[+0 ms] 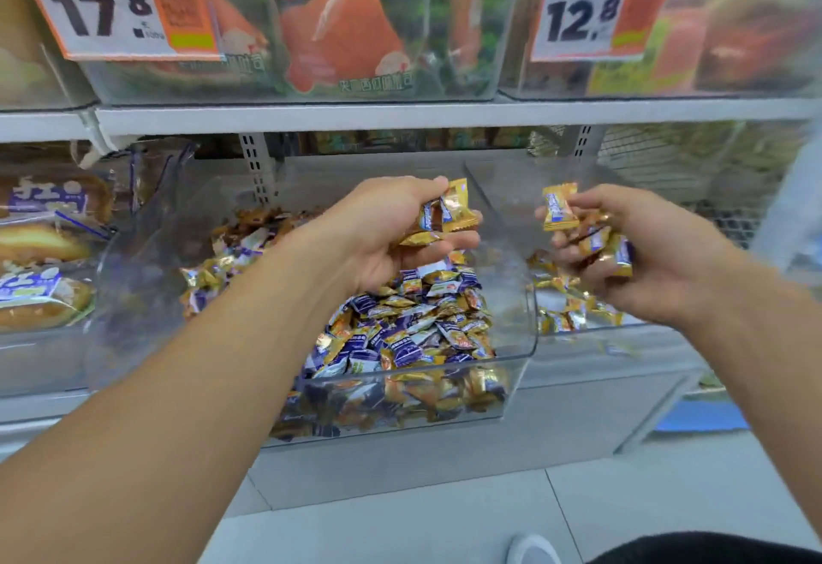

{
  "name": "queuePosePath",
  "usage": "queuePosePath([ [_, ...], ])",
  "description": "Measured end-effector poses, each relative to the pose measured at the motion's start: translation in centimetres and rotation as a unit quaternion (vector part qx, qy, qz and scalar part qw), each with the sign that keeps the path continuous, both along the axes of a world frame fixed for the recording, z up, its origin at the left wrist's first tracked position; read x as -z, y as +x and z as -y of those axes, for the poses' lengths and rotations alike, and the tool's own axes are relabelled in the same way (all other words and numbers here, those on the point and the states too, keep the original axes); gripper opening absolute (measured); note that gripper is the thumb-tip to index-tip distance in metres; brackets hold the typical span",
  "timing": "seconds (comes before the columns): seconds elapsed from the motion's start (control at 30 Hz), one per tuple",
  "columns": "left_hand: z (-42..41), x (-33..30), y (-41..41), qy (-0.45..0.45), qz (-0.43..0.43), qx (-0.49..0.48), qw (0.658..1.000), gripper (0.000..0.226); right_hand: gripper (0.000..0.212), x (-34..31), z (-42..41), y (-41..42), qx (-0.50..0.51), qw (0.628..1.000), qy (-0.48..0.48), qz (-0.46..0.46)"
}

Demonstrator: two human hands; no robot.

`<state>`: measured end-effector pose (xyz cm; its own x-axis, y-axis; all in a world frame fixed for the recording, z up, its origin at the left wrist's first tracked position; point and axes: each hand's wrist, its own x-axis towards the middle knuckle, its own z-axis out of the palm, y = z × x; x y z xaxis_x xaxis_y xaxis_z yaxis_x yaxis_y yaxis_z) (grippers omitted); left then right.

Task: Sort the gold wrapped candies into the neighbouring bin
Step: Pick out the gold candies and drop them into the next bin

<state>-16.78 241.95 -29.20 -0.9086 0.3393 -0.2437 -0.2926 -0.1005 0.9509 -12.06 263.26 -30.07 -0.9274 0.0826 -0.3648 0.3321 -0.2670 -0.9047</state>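
The left hand (391, 229) grips several gold foil-wrapped candies (445, 216) above the clear plastic bin of mixed candies (520, 359); the right hand (622, 247) clutches more gold ones above the neighbouring clear bin (578, 332).

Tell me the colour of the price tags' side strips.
Orange, on both price tags, in the head view.

Glossy foil candies (413, 323), clear plastic bin (518, 367)
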Motion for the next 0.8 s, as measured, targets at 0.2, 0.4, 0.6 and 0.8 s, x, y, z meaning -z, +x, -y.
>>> queuePosePath([
  [0.2,-9.2,-0.4,-3.0,-0.071,-0.047,0.095,0.992,0.015,0.03,2.3,-5.6,-0.9,0.137,0.971,-0.197,0.024],
  [0.4,-13.4,-0.1,-5.9,-0.227,-0.077,0.172,0.955,0.026,0.073,3.5,-8.3,-1.4,0.133,0.959,-0.249,0.006],
  [0.6,-12.6,-0.5,-4.4,-0.257,-0.226,0.156,0.926,0.028,0.092,3.8,-8.3,-1.7,0.135,0.967,-0.215,-0.008],
  [0.8,-2.8,2.0,-0.4,-0.299,-0.459,0.039,0.836,0.014,0.071,1.9,-4.0,-1.6,0.102,0.986,0.102,-0.089],
])
